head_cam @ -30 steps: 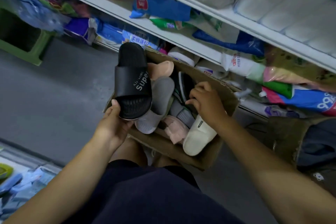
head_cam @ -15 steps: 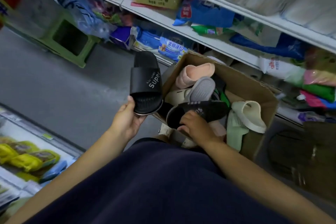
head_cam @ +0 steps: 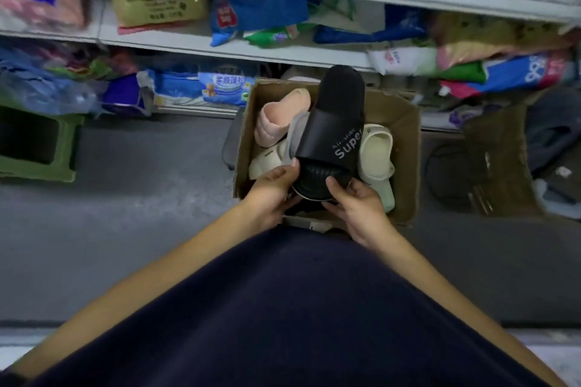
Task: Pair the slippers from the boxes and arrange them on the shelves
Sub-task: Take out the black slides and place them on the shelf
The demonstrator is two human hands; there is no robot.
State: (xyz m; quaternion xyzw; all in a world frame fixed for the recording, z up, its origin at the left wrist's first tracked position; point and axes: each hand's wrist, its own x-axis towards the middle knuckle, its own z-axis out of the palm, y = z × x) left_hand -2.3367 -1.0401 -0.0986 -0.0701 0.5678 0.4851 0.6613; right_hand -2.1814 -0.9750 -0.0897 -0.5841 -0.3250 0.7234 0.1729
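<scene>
Your left hand (head_cam: 270, 188) and right hand (head_cam: 358, 204) both have fingers curled round the near end of the black slipper (head_cam: 333, 132), holding it above the cardboard box (head_cam: 405, 166) beneath the shelves (head_cam: 283, 52).

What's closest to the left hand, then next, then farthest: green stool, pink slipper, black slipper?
1. Black slipper: gripped by the left hand.
2. Pink slipper: in the box, just beyond.
3. Green stool: far left, on the floor.
</scene>
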